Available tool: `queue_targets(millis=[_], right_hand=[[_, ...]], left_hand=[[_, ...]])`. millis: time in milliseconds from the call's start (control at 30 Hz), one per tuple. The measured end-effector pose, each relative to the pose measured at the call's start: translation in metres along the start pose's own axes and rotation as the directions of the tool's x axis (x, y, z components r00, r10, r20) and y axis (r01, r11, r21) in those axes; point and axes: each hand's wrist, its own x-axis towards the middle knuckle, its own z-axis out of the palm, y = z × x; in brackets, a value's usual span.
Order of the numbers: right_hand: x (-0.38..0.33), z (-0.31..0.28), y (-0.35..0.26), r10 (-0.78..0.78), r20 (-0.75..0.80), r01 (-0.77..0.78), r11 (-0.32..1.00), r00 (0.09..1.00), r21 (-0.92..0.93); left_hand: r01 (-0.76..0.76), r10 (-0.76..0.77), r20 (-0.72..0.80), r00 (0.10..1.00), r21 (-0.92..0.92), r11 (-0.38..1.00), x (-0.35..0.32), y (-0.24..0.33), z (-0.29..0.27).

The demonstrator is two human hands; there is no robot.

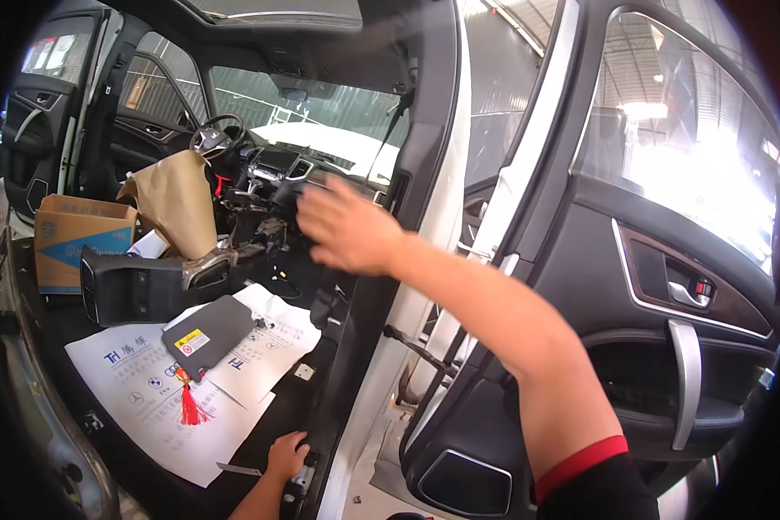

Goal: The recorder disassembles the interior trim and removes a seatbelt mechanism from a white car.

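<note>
My right hand [347, 227] is raised inside the car body with its fingers apart, blurred by motion; no object shows in it. Low at the door sill, my left hand [286, 456] has curled fingers. A thin blade-like metal strip [238, 469] sticks out beside it, but whether the hand grips it is hidden. On white printed paper mats [139, 399] lies a dark grey sun visor [210, 334] with a yellow and white label. A red tassel [191, 406] hangs onto the paper just below the visor.
A cardboard box [87, 251], brown paper [178, 204] and a detached black console trim [147, 282] stand on the stripped car floor. Ahead are the steering wheel [221, 134] and dashboard [277, 160]. The open door [667, 251] and white pillar [390, 347] rise at right.
</note>
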Motion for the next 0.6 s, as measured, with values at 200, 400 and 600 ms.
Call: queue_targets(millis=[200, 400, 600], right_hand=[[0.080, -0.056, 0.097, -0.100, -0.513, 0.003, 0.982, 0.853, -0.187], [0.002, -0.034, 0.130, 0.316, -0.008, -0.296, 0.877, 0.949, -0.379], [0.073, -0.067, 0.055, -0.254, -0.402, 0.163, 0.955, 0.880, -0.247]], left_hand=[[0.020, -0.020, -0.004, 1.000, -0.022, 1.000, 0.005, 0.007, -0.002], [0.020, -0.020, -0.006, 1.000, 0.037, 0.999, 0.005, 0.006, 0.000], [-0.043, 0.043, -0.018, 0.999, 0.007, 0.999, 0.003, -0.008, 0.005]])
